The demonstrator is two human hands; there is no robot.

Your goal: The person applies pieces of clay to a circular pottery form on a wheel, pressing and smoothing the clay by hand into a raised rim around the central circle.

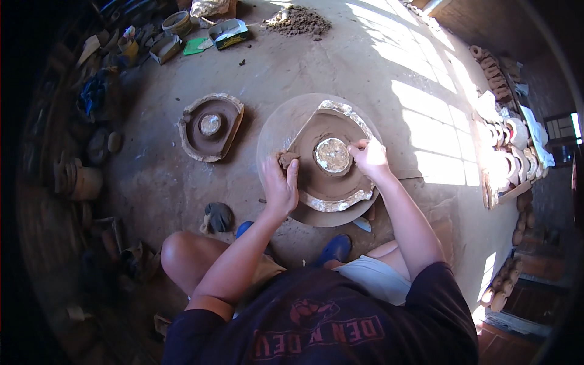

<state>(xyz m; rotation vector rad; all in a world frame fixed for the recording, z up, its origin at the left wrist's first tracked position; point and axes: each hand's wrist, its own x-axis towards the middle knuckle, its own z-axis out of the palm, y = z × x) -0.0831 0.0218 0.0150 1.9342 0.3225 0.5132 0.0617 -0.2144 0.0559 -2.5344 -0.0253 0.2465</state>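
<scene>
A round grey turntable bears a D-shaped mould with a chipped white rim, brown clay lining and a crusted white disc in its middle. My left hand is closed on a lump of brown clay at the mould's left edge. My right hand has its fingers bent together at the right side of the middle disc; whatever they may hold is hidden. A smaller similar mould, with a white centre, lies on the floor to the left of the turntable.
The concrete floor holds a clay heap, boxes at the back left and a dark cloth bundle near my left knee. Stacked clay pieces line the sunlit right side; pots stand along the dim left.
</scene>
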